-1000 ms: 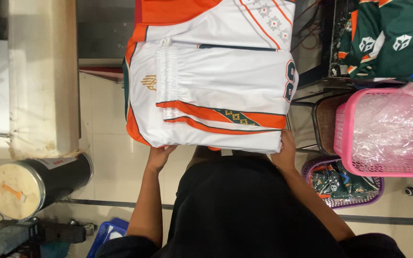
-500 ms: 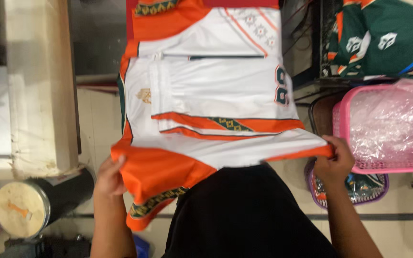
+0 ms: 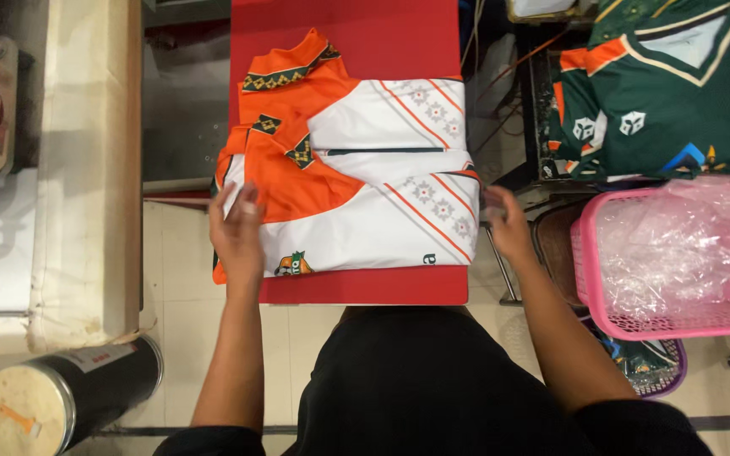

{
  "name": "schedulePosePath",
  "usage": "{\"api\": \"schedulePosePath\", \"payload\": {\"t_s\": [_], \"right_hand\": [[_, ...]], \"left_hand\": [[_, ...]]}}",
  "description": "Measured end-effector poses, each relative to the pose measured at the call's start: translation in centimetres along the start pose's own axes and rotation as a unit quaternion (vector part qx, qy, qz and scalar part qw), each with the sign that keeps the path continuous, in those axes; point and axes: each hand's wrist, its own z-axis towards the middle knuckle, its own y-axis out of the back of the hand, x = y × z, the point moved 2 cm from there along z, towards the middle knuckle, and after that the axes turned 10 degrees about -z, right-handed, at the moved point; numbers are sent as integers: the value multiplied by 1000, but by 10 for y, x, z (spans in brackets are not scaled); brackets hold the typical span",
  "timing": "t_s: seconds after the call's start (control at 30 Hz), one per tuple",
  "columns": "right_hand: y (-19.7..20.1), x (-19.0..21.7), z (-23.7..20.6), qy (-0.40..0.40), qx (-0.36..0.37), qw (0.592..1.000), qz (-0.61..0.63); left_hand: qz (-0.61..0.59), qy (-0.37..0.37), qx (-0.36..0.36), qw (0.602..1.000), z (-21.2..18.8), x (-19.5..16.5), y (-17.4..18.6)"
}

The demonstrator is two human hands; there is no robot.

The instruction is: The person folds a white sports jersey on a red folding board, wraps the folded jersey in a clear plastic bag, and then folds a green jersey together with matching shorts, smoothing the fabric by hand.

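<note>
My left hand [image 3: 236, 232] lies flat, fingers together, pressing down on the folded white and orange sports jersey [image 3: 348, 169] at its left edge; the grip is open and closed around nothing, the palm only resting on the cloth. My right hand [image 3: 507, 228] sits at the jersey's right edge, fingers loosely curled and blurred, so I cannot tell whether that grip has pinched the fabric or merely touches it.

The jersey is a smooth, slightly glossy knit, folded into a rough rectangle, with orange sleeves trimmed in dark patterned bands turned over its upper left and thin orange diagonal stripes with pale star-like motifs across its white panels. It lies on the narrow red desk [image 3: 365, 287], whose flat matte top shows above and below the cloth.

Right of the jersey, well apart, a stack of dark green jerseys with orange and white trim [image 3: 669, 93] rests on a dark rack. Below that stack stands a pink plastic lattice basket [image 3: 589, 279], filled with crinkled clear plastic bags [image 3: 678, 245]. Down to the jersey's left, on the pale tiled floor [image 3: 179, 270], lies a black cylindrical tube with a cream end cap [image 3: 61, 405].
</note>
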Motion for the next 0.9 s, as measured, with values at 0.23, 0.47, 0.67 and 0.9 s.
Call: {"api": "schedulePosePath", "payload": {"t_s": [0.23,0.47,0.67,0.9], "right_hand": [[-16,5,-5,6,2,1000,18],[5,-8,0,67,-168,958,-223],[2,9,2,136,-162,935,-285],[-82,134,62,238,-16,958,-156]], "left_hand": [[477,-15,-99,873,-33,19,51],[437,-100,-53,892,9,43,62],[440,-174,1,881,36,32,48],[305,-20,-114,945,33,11,87]]}}
